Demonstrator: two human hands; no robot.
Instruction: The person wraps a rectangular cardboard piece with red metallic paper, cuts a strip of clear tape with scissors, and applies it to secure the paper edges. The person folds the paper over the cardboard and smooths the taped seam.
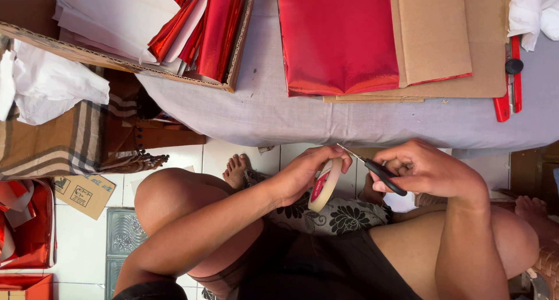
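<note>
The left hand [305,175] is closed around a roll of cream masking tape [325,184], thumb and fingers pinching its upper rim; the roll hangs at the hand's 4 o'clock, edge-on to the camera. At 3 o'clock from it, just beside, the right hand [428,169] grips black-handled scissors [378,172], whose thin blades point toward 10 o'clock and meet the tape at the left fingertips. Both hands hover above the person's bare knees and a floral cushion [343,215]. At 12 o'clock lies the table [262,113] under a grey cloth, bearing a red foil sheet [338,38], brown cardboard [442,32] and a red utility knife [512,78].
</note>
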